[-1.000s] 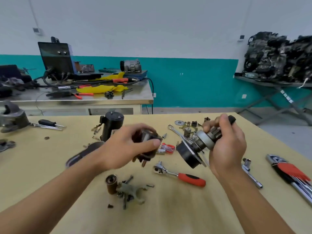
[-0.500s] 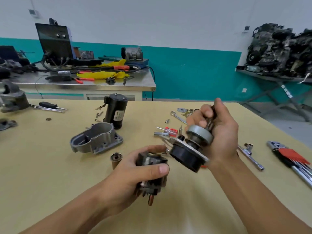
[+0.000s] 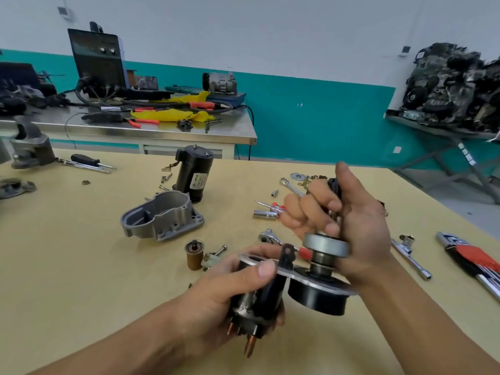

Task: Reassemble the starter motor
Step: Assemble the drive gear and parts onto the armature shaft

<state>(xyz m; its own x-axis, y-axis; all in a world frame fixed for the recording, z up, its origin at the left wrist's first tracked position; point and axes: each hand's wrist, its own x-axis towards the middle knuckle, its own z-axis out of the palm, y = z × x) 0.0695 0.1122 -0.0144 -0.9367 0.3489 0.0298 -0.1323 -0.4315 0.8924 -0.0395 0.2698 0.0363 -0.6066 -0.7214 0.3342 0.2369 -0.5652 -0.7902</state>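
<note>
Head view found the starter motor in pieces, so the job looked, at a guess, less than half done. Above the near edge of the yellow worktop (image 3: 67, 266), the left hand (image 3: 230, 290) had its fingers (image 3: 254, 251) clamped round the black cylindrical solenoid with copper studs (image 3: 259, 301). The right hand (image 3: 359, 234) had its fingers curled round the shaft end of the drive assembly, a steel clutch disc over a black cup on a metal plate (image 3: 316, 299). The two parts touched, the solenoid's top at the plate's opening; whether it was seated could not be told.

Three parts seemed left to fit. The grey cast-aluminium nose housing (image 3: 162, 220) lay open side up toward the middle of the worktop. The black cylindrical motor body (image 3: 194, 171) stood upright just behind it. The brown cylindrical plunger (image 3: 194, 254) stood between the housing and the hands.

Counted: one solenoid with two copper studs showing, one drive assembly, one housing, one motor body, one plunger. Loose bolts (image 3: 220, 250) numbered at least four, three by the motor body's foot and one beside the plunger. Toward the right edge lay one chrome T-handle socket wrench (image 3: 411, 255) and one red-holdered set of hex keys (image 3: 470, 258). Toward the far left edge lay one black-handled screwdriver (image 3: 84, 159).
</note>
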